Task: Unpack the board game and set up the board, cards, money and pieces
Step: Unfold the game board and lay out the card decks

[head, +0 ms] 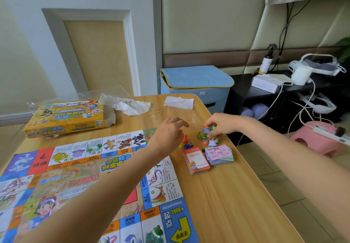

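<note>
The wooden worktop (217, 195) carried everything, and the unfolded board (79, 176) lay flat across its left and near part, so that step looked done. At the far left sat the yellow game box (66, 117) with its end flap open, and beside it, farther right, lay crumpled white paper (126, 104) and a clear plastic bag (178, 110) with a white slip under it. Just off the board's right edge stood a stack of cards (197, 160) with a red-bordered face, and touching its right side a loose pile of paper money (219, 153). Beyond those lay a heap of small colourful cardboard tokens (206, 138), and to their left a few pawns (184, 140) and a die (191, 144). The left hand (168, 134) hovered over the board's far right corner, fingers relaxed and loosely spread, holding nothing that could be seen. The right hand (221, 124) reached down onto the tokens, its fingertips pinching some of them. The step in hand seemed to be sorting the small pieces. The next move would probably call for gathering the tokens tidily and setting the pawns on the start square at the board's near right corner, without knocking the money pile.
</note>
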`<move>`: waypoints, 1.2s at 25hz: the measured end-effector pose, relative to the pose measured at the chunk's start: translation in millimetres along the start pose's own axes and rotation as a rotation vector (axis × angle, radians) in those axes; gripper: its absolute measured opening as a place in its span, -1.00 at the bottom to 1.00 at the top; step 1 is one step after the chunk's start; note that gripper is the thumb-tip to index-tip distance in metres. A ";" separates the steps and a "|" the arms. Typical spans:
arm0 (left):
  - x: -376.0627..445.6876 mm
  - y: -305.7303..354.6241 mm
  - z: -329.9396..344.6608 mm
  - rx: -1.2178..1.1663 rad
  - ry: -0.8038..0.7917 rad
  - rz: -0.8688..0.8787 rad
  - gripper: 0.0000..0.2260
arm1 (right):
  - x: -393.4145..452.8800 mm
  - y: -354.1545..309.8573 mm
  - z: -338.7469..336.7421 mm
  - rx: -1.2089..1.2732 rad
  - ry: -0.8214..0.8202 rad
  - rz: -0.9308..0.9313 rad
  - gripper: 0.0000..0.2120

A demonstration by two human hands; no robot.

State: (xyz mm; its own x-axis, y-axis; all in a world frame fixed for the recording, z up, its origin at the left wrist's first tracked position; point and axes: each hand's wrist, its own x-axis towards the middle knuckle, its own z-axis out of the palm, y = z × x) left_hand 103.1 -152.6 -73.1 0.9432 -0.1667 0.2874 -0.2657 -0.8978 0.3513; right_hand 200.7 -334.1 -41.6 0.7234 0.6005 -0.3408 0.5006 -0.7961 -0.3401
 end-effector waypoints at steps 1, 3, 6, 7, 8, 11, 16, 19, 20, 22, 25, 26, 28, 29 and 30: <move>-0.7 0.1 0.1 0.004 0.002 -0.013 -0.69 | -2.9 -0.3 0.3 -0.012 0.014 -0.012 -0.76; -2.8 2.5 1.1 0.021 0.005 -0.020 -0.68 | -8.0 -0.5 1.1 -0.054 0.055 -0.037 -0.71; -6.7 8.9 2.0 0.010 0.007 -0.017 -0.68 | -13.2 -2.1 3.4 -0.035 0.145 -0.051 -0.72; -8.7 10.5 2.3 0.005 0.005 -0.015 -0.68 | -14.6 -3.1 4.1 -0.009 0.179 -0.053 -0.73; -10.6 11.4 2.5 0.003 0.003 -0.012 -0.68 | -15.7 -4.1 4.4 0.010 0.206 -0.056 -0.74; -17.3 12.5 3.3 -0.010 -0.008 -0.004 -0.70 | -19.8 -5.7 4.6 0.047 0.235 -0.064 -0.76; -28.2 21.7 -0.6 -0.045 -0.069 0.023 -0.72 | -32.6 -9.5 2.5 0.140 0.328 -0.063 -0.85; -37.3 33.8 -2.8 -0.040 -0.182 0.042 -0.67 | -52.3 -13.1 -0.5 0.063 0.183 -0.074 -0.89; -40.3 36.9 -3.2 -0.014 -0.227 0.040 -0.64 | -59.3 -14.7 1.6 -0.010 0.097 -0.067 -0.82; -46.1 41.8 -1.7 0.065 -0.296 0.049 -0.58 | -69.7 -16.1 11.5 -0.173 -0.030 -0.044 -0.67; -50.4 43.7 2.1 0.154 -0.329 0.072 -0.58 | -77.3 -14.2 29.8 -0.270 -0.014 -0.064 -0.64; -51.1 43.8 2.3 0.156 -0.325 0.069 -0.58 | -78.0 -13.1 33.2 -0.276 0.026 -0.078 -0.67; -52.2 43.5 1.2 0.138 -0.330 0.068 -0.57 | -78.1 -12.1 35.5 -0.292 0.068 -0.105 -0.71; -53.4 43.7 -1.1 0.124 -0.327 0.072 -0.56 | -78.5 -12.7 35.4 -0.299 0.064 -0.110 -0.72; -54.6 43.4 -3.8 0.099 -0.306 0.067 -0.56 | -79.0 -12.0 34.7 -0.302 0.055 -0.104 -0.72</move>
State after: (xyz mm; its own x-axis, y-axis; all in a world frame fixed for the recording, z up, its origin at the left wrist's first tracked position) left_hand 39.3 -180.9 -70.2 0.9443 -0.3284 0.0203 -0.3229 -0.9134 0.2479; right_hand 121.0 -369.4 -41.0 0.6815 0.6813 -0.2670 0.6856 -0.7221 -0.0927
